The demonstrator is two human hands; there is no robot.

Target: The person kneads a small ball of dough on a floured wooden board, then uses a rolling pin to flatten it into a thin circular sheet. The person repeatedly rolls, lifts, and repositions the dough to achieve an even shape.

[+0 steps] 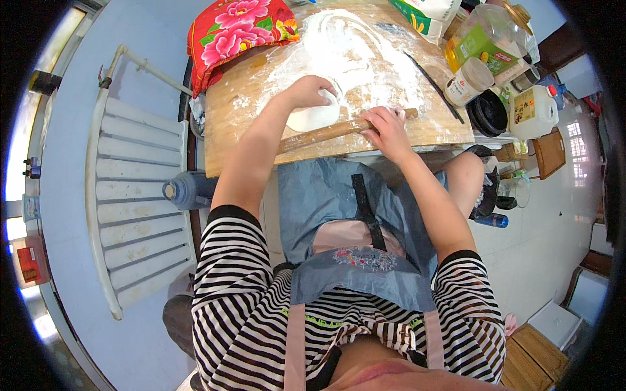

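Note:
A flat round of white dough (313,119) lies on the floured wooden board (230,127). My left hand (310,92) is at its far side, with curled fingers and thumb on the dough's edge; the fingertips are partly hidden. Nearer to me, a wooden rolling pin (332,131) lies slantwise along the dough's near edge. Over the pin's right part, my right hand (386,128) is closed, the fingers wrapped across the wood. My left forearm covers the pin's left end. Loose white flour (342,44) is spread thickly beyond both hands.
A red floral cloth bundle (242,36) sits at the board's far left. On the right lie a thin dark stick (433,88), a lidded jar (468,82), an oil bottle (489,44), black bowls (487,113) and a white jug (533,111). A flour bag (428,17) stands behind.

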